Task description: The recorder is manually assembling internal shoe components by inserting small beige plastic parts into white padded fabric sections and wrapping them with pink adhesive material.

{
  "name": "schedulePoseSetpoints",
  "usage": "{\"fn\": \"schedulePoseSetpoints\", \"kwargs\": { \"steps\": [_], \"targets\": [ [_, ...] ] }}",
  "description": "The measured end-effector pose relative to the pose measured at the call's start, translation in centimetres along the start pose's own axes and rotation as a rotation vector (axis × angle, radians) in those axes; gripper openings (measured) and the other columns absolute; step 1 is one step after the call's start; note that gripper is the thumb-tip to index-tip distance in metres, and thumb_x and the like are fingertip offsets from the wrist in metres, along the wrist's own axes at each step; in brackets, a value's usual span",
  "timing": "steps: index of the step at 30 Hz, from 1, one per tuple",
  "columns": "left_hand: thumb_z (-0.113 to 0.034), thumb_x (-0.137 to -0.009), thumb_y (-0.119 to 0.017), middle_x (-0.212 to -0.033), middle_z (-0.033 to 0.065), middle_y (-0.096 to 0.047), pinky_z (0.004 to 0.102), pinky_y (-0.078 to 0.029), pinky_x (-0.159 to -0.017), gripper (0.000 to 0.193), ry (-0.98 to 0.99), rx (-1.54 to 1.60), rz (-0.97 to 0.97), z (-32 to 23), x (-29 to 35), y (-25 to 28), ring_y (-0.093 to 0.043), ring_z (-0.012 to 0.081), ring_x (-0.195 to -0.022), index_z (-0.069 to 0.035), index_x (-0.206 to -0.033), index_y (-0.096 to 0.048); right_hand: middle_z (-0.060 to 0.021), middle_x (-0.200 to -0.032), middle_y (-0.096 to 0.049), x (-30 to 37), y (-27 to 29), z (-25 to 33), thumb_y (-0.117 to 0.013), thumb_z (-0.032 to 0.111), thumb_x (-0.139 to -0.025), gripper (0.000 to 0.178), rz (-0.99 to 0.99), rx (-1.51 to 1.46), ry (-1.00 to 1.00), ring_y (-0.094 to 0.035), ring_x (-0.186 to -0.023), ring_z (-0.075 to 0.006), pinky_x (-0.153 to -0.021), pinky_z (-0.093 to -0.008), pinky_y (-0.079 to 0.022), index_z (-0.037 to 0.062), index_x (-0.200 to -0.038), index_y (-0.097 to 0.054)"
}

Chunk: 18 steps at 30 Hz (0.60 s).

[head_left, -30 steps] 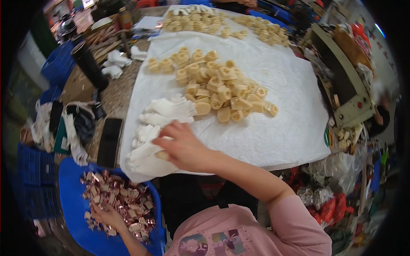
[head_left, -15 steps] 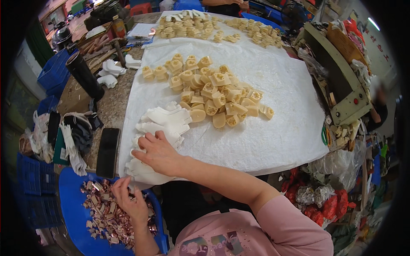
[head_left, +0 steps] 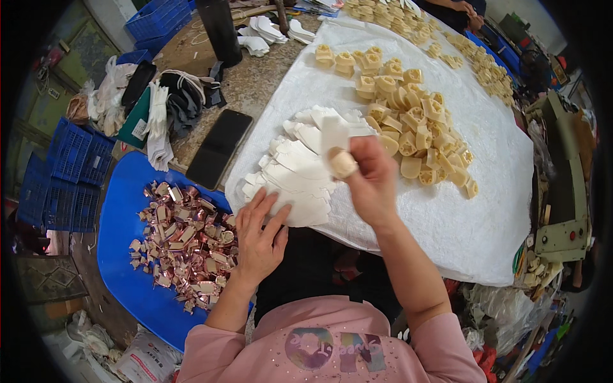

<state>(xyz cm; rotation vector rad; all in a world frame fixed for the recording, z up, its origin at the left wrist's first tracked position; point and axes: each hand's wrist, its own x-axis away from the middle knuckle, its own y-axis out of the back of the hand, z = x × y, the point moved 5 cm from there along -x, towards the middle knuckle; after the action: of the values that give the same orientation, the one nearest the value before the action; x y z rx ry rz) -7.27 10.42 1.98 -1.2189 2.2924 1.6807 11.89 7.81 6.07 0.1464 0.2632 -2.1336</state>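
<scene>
My right hand is raised over the table, its fingers closed round a small cream plastic piece. A blurred white strip shows just above that piece; whether it is joined to it I cannot tell. Below lies an overlapping stack of thin white cut pieces. My left hand rests on the near edge of this stack, fingers apart and laid flat. Beyond my right hand spreads a heap of cream hollow plastic pieces on the white sheet.
At left, a blue tub holds many shiny copper-pink pieces. A black phone, gloves and a dark cylinder lie or stand on the table's left side. A green machine borders the right. Another person's hands show far off.
My right hand has left the white stack and now holds a cream piece. My left hand has moved from over the blue tub onto the stack. The view has turned left.
</scene>
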Motion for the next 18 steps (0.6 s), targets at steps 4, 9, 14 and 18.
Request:
{"fn": "schedulePoseSetpoints", "kwargs": {
  "steps": [4,9,14,18],
  "targets": [
    [-0.020,-0.084,-0.055,-0.120,0.0161,-0.051,0.0394,-0.034,-0.095,0.035,-0.007,0.189,0.002,-2.7,-0.8,0.0,-0.047,0.0313,-0.114,0.000,-0.113,-0.059,-0.0009,-0.075,-0.059,4.2,4.5,0.2,-0.068,0.008,-0.079,0.017,0.144,0.233,-0.097,-0.052,-0.060,-0.0052,-0.054,-0.0217,-0.041,0.0020,-0.089,-0.055],
    [-0.025,-0.095,-0.041,-0.120,0.0179,-0.048,0.0337,-0.037,-0.094,0.042,0.067,1.092,0.287,-7.6,-2.1,-5.6,-0.050,0.0286,-0.107,0.007,-0.121,-0.051,-0.0078,-0.079,-0.061,8.4,6.3,0.9,-0.065,0.007,-0.079,0.016,0.347,0.435,0.023,-0.058,-0.063,-0.0194,-0.063,-0.0317,-0.045,0.0037,-0.091,-0.055],
    [-0.024,-0.098,-0.036,-0.111,0.0093,-0.054,0.0273,-0.043,-0.080,0.041,0.344,1.164,0.352,-9.1,-1.9,-9.1,-0.054,0.0167,-0.091,0.006,-0.124,-0.049,-0.0087,-0.098,-0.058,9.7,10.7,1.8,-0.065,0.009,-0.075,0.034,0.444,0.690,0.136,-0.055,-0.092,-0.0274,-0.080,-0.0400,-0.038,0.0087,-0.107,-0.053],
    [-0.027,-0.099,-0.036,-0.101,0.0112,-0.058,0.0254,-0.043,-0.060,0.046,0.554,1.372,0.283,-9.0,-3.1,-10.3,-0.055,0.0141,-0.076,0.008,-0.128,-0.043,-0.0101,-0.099,-0.057,9.0,24.7,2.9,-0.068,0.009,-0.073,0.034,-0.512,0.955,0.027,-0.054,-0.091,-0.0264,-0.083,-0.0349,-0.044,0.0053,-0.106,-0.060]
  ]
}}
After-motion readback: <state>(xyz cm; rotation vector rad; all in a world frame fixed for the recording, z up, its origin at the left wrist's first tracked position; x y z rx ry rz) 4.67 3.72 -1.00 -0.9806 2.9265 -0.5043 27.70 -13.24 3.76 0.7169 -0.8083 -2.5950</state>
